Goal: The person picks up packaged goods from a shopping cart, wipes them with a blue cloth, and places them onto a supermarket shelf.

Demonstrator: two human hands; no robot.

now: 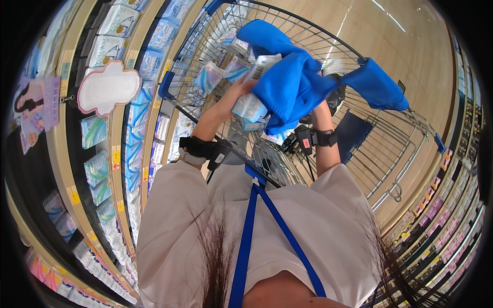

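Note:
My left hand is closed around a white soft pack that bears a barcode. Just below that hand, a light-blue pack shows, partly under a bright blue cloth. The bunched cloth lies across the packs, and its right end is blurred. From the right, my right hand reaches up under the cloth; its fingers are hidden, so their grip cannot be made out. Both hands are over a wire shopping cart. Several more packs, one white and purple, lie inside it.
Another blue cloth hangs over the cart's rim. Shelves of packaged goods line the left, with a blank cloud-shaped sign sticking out. More stocked shelves stand at the right. A dark blue panel sits in the cart.

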